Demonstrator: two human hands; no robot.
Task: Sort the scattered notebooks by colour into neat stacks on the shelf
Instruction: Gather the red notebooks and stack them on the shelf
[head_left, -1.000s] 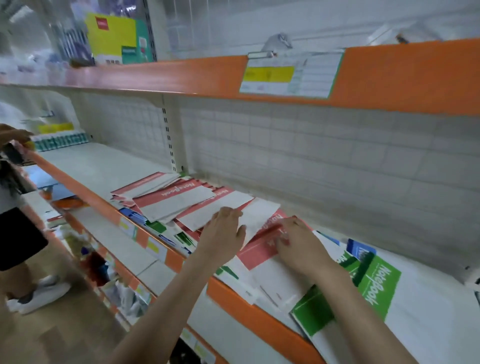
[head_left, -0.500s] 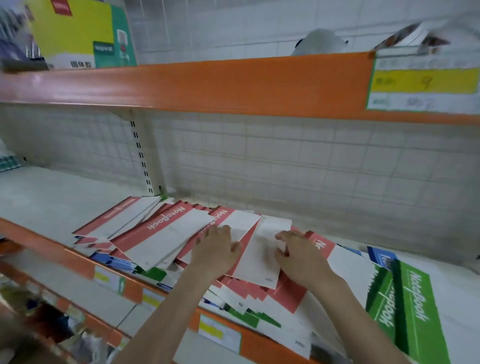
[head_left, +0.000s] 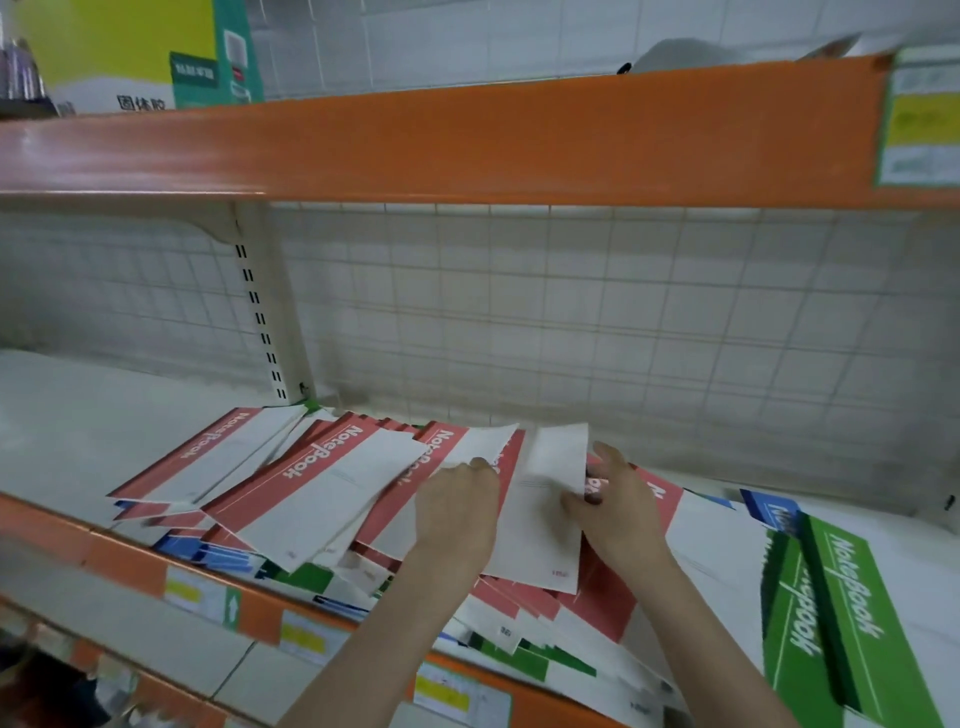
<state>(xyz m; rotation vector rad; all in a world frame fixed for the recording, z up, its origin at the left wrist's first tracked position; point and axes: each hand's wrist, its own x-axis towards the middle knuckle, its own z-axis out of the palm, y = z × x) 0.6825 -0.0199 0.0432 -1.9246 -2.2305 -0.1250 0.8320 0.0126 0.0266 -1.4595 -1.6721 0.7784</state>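
Note:
A loose heap of red-banded notebooks (head_left: 311, 483) lies spread on the grey shelf (head_left: 78, 415), with blue notebooks (head_left: 223, 558) and green ones (head_left: 524, 657) peeking out underneath. Green notebooks (head_left: 836, 613) lie stacked at the right, a blue one (head_left: 769, 512) behind them. My left hand (head_left: 457, 512) rests on the red heap, fingers curled over a notebook's edge. My right hand (head_left: 613, 512) pinches the right edge of a white-backed notebook (head_left: 540, 525) lying between both hands.
An orange-fronted upper shelf (head_left: 467, 140) hangs close overhead, carrying a yellow-green box (head_left: 130, 52). A wire grid back panel (head_left: 571, 322) and a slotted upright (head_left: 260, 312) close the rear. Orange shelf lip with price tags (head_left: 197, 592) runs along the front.
The view has swung and come closer to the heap. My right hand has shifted onto the right edge of the white-backed notebook; my left hand stays on the red heap.

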